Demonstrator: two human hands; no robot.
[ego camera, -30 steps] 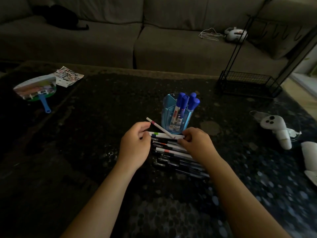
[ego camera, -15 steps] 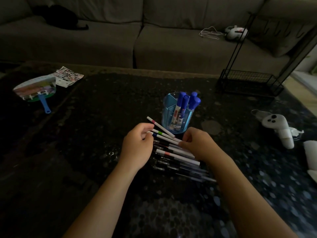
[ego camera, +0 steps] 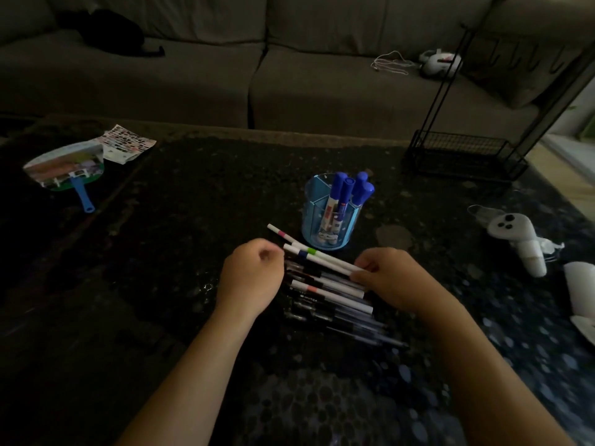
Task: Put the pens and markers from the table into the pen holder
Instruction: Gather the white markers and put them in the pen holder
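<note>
From my remote seat I read the dark table (ego camera: 180,259) as carrying most of the work undone: a row of pens and markers (ego camera: 335,297) lies flat side by side near the middle, running from about 11 o'clock to 5 o'clock, and I judge the bulk of the job is left. The blue pen holder (ego camera: 331,217) stands upright just beyond that row at 12 o'clock, and only a few blue-capped markers (ego camera: 346,194) stand in it, so I would call the task barely begun. My right hand (ego camera: 391,276) sits at the 3 o'clock end of the row, fingers curled down and pinching the ends of the top white pens (ego camera: 322,257), which lift slightly at their far tips. My left hand (ego camera: 252,278) rests at the 9 o'clock end, loosely fisted with thumb against the forefinger beside the pen tips; I cannot tell whether it grips anything. One thin white pen with a pink band (ego camera: 281,234) angles away toward 11 o'clock, apart from the rest.
</note>
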